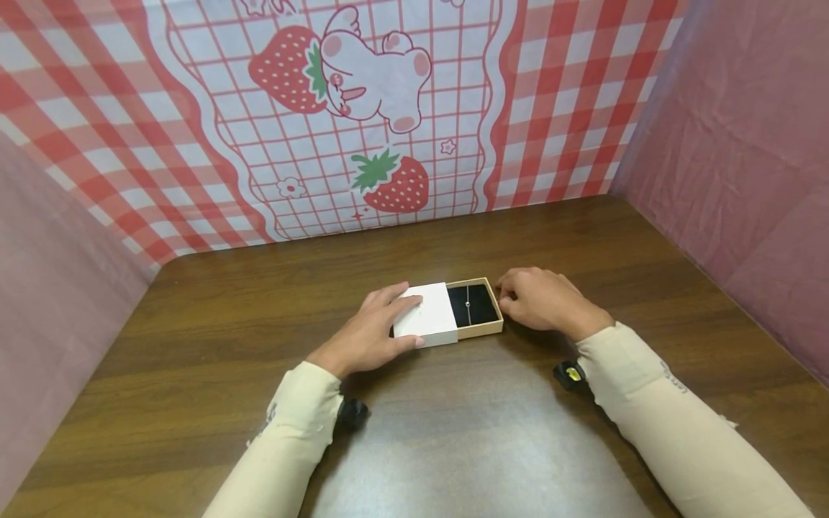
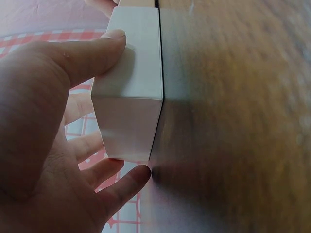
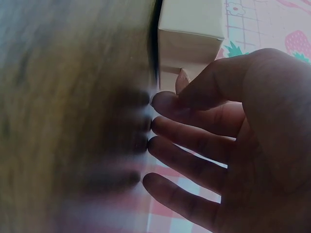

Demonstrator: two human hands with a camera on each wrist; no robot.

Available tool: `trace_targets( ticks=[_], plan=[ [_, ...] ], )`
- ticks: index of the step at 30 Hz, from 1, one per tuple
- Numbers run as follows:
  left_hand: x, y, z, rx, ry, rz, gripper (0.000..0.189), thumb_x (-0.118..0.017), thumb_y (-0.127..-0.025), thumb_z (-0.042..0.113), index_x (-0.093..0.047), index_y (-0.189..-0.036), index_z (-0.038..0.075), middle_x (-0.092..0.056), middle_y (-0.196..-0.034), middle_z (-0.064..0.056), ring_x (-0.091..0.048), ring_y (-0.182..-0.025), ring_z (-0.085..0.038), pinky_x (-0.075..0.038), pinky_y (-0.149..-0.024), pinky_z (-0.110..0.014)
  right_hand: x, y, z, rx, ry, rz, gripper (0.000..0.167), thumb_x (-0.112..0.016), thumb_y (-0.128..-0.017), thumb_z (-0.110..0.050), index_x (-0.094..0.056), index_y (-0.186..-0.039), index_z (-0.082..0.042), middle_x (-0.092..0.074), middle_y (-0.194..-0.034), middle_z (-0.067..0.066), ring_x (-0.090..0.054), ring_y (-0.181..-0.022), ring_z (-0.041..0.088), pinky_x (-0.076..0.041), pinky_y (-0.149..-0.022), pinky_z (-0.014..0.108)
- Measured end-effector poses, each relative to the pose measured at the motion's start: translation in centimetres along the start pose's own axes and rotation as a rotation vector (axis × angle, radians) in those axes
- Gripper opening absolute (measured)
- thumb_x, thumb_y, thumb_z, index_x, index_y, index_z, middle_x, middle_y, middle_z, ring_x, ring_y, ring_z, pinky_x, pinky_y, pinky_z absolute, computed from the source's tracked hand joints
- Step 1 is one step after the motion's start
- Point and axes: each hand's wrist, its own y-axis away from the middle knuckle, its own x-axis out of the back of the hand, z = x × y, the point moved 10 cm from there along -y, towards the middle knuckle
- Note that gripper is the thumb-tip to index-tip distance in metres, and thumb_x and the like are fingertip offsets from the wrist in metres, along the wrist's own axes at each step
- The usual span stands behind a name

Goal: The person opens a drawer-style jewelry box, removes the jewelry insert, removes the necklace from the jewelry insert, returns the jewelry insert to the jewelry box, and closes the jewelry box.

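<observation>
A white jewelry box sleeve [image 1: 429, 316] lies flat on the table, with its cream drawer [image 1: 481, 330] slid partly out to the right. Inside, a fine silver chain with a small round charm [image 1: 468, 304] crosses a black insert [image 1: 482, 302]. My left hand [image 1: 372, 334] grips the sleeve from its left end, the thumb [image 2: 104, 56] on the near side and fingers over the top and far side. My right hand [image 1: 540, 296] is at the drawer's right end. Its thumb [image 3: 214, 85] and index finger come together close against the end wall; whether they pinch anything is hidden.
The brown wooden table [image 1: 259, 302] reaches back to a red-and-white checked cloth [image 1: 570, 86] with strawberry prints. Pink cloth walls [image 1: 732, 158] stand at both sides. Dark wrist devices [image 1: 352, 414] hang under both sleeve cuffs.
</observation>
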Motion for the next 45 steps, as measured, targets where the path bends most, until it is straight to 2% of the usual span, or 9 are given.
trace_targets(
  ticks=[7,12,17,35,45],
  plan=[
    [-0.12,0.01,-0.05,0.001,-0.003,-0.003,0.068,-0.071,-0.092,0.04,-0.046,-0.152,0.018,-0.029,-0.162,-0.01,-0.027,-0.144,-0.028,-0.034,-0.111,-0.049,0.0,0.11,0.08,0.0,-0.009,0.008,0.016,-0.06,-0.089,-0.019,-0.076,-0.089,-0.016,-0.069,-0.122,0.005,-0.065,-0.103,0.028,-0.051,-0.079,0.054],
    [-0.1,0.01,-0.04,0.002,-0.001,-0.001,0.068,-0.071,-0.092,0.04,-0.046,-0.152,0.019,-0.029,-0.162,-0.01,-0.027,-0.145,-0.028,-0.034,-0.111,-0.049,0.11,0.15,0.17,-0.002,-0.007,0.016,0.017,-0.061,-0.089,-0.02,-0.076,-0.098,-0.015,-0.07,-0.108,0.002,-0.064,-0.094,0.024,-0.051,-0.077,0.053],
    [0.0,0.02,-0.05,0.005,0.0,0.001,0.068,-0.071,-0.092,0.04,-0.046,-0.152,0.019,-0.029,-0.162,-0.009,-0.027,-0.145,-0.028,-0.034,-0.111,-0.049,0.2,0.09,0.27,-0.013,-0.014,0.011,0.012,-0.062,-0.089,-0.021,-0.071,-0.096,-0.017,-0.067,-0.092,-0.002,-0.061,-0.084,0.021,-0.049,-0.073,0.051],
    [-0.04,-0.03,0.09,-0.004,-0.002,0.0,0.068,-0.07,-0.093,0.041,-0.045,-0.152,0.018,-0.029,-0.162,-0.01,-0.027,-0.145,-0.028,-0.034,-0.111,-0.048,0.26,0.21,0.49,-0.051,-0.001,0.006,0.017,-0.061,-0.091,-0.023,-0.07,-0.103,-0.014,-0.069,-0.096,0.0,-0.062,-0.084,0.021,-0.05,-0.074,0.051],
    [-0.05,0.03,0.06,-0.002,-0.001,-0.004,0.068,-0.07,-0.093,0.04,-0.045,-0.152,0.018,-0.028,-0.162,-0.01,-0.027,-0.145,-0.028,-0.034,-0.111,-0.049,0.96,0.32,-0.09,-0.027,0.061,0.064,0.017,-0.06,-0.09,-0.022,-0.069,-0.101,-0.013,-0.068,-0.091,0.001,-0.063,-0.078,0.022,-0.051,-0.067,0.05]
  ],
)
